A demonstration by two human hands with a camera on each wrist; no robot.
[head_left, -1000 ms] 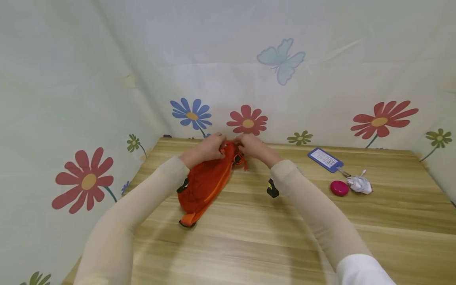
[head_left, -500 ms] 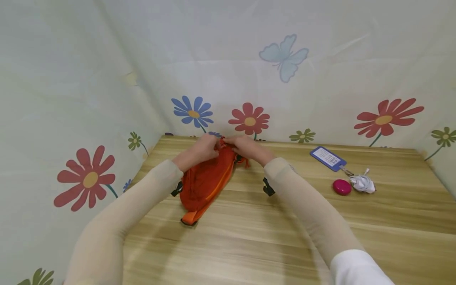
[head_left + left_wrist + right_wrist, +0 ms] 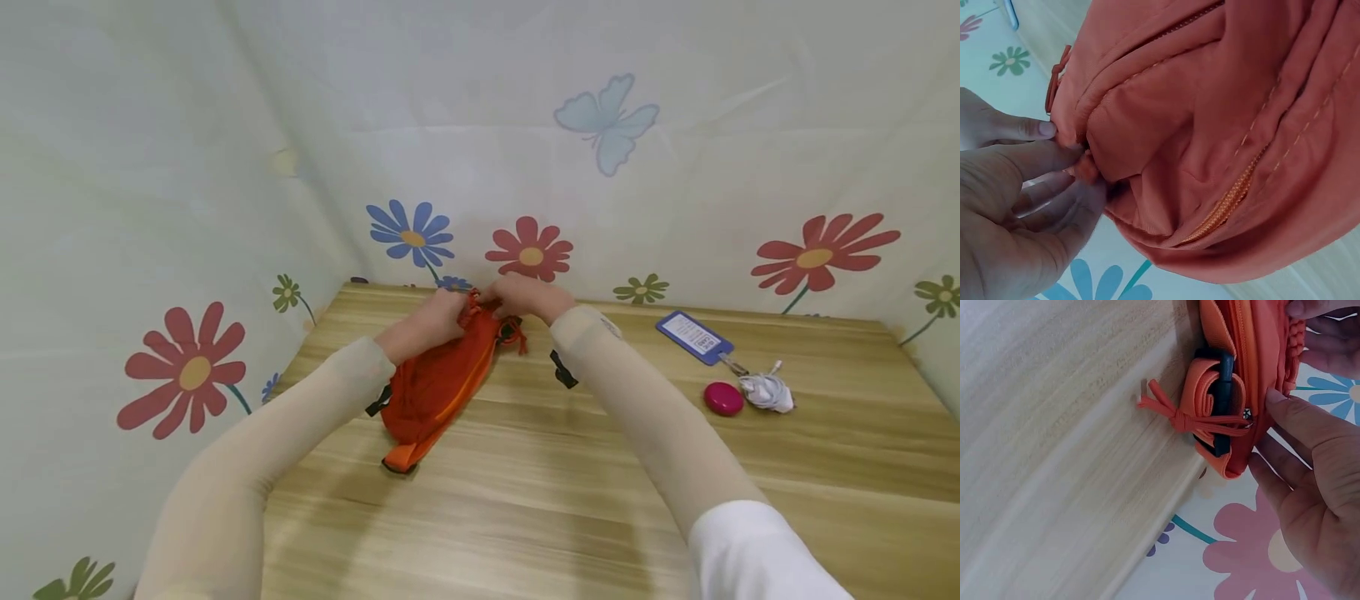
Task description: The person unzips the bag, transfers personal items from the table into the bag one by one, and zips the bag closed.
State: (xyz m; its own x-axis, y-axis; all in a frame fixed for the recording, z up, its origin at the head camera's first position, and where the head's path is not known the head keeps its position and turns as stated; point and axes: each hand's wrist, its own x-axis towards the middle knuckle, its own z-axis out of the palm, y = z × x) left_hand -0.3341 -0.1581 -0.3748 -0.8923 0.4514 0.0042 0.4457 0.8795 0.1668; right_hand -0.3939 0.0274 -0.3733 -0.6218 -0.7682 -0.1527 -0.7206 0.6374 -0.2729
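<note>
Flowered sheeting backs the wooden table (image 3: 525,500), where I see the orange pouch (image 3: 435,383) left of centre, long axis running from lower left up to both hands. My left hand (image 3: 431,321) pinches its far end; my right hand (image 3: 525,298) grips alongside.

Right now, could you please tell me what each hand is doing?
Left hand: fingers pinch the far end of the orange pouch.
Right hand: fingers hold the same end of the pouch.
</note>
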